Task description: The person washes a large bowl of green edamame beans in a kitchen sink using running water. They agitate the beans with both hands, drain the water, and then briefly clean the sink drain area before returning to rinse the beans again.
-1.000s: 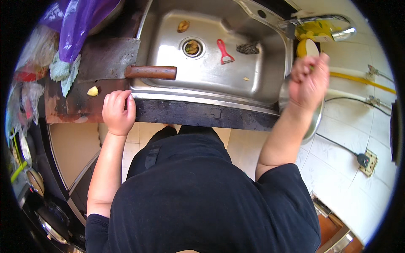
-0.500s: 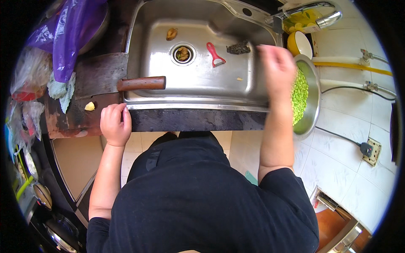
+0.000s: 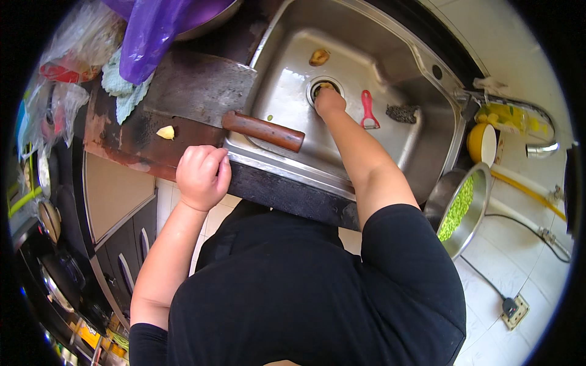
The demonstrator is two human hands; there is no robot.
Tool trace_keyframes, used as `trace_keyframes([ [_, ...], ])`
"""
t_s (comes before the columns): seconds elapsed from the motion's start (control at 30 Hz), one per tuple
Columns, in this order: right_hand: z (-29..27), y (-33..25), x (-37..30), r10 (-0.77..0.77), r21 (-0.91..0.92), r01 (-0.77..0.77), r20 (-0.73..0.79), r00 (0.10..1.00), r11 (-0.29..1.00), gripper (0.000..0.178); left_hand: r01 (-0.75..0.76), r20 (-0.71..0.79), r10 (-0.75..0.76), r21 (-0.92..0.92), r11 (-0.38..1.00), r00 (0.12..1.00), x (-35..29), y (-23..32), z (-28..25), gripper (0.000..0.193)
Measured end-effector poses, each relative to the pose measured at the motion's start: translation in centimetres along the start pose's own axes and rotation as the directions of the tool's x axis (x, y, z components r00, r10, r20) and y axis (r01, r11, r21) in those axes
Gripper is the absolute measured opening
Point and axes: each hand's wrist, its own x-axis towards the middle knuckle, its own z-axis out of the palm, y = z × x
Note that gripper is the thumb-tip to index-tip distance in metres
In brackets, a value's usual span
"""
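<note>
My right hand (image 3: 330,102) reaches down into the drain (image 3: 311,91) of the metal sink (image 3: 293,46), against some yellowish scraps; its fingertips are hidden. My left hand (image 3: 202,178) rests on the counter's front edge with curled fingers and nothing visible in them. Beside it lies a broad-bladed cleaver (image 3: 195,85), its wooden handle (image 3: 264,132) jutting over the sink's left corner. To the right of the drain are a red peeler (image 3: 367,108) and a dark wiry scouring pad (image 3: 401,113). A brownish scrap (image 3: 318,57) sits behind the drain.
A metal bowl of chopped green pieces (image 3: 456,208) stands right of the sink, near a yellow bowl (image 3: 481,144) and the faucet (image 3: 542,148). On the left counter are a pale yellow chunk (image 3: 165,132), a light cloth (image 3: 122,82) and a purple bag (image 3: 146,43).
My right hand has swung left from beside the bowl of green pieces down into the drain. The left hand stays on the counter edge. The whole view has turned and shifted.
</note>
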Motion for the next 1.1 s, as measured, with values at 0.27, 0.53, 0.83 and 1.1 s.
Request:
trace_keyframes([
  [0.27, 0.3, -0.7, 1.3, 0.030, -0.157, -0.038, -0.055, 0.998, 0.987, 0.023, 0.021, -0.010, -0.021, -0.008, 1.000, 1.000, 0.1, -0.1, 0.0, 0.017],
  [0.53, -0.1, -0.8, 1.6, -0.020, -0.219, 0.019, -0.006, 1.000, 0.975, 0.025, 0.015, -0.021, -0.016, -0.015, 1.000, 1.000, 0.3, -0.1, 0.0, 0.018],
  [0.83, -0.3, 3.3, 1.0, 0.086, 0.917, 0.024, -0.064, 0.994, 0.399, 0.014, 0.013, -0.024, -0.013, -0.004, 1.000, 1.000, 0.2, 0.0, 0.1, 0.016],
  [1.1, -1.3, 3.7, 1.1, -0.134, 0.454, 0.145, -0.056, 0.989, 0.879, 0.021, 0.005, 0.007, -0.005, 0.022, 1.000, 1.000, 0.2, 0.2, 0.2, 0.015],
])
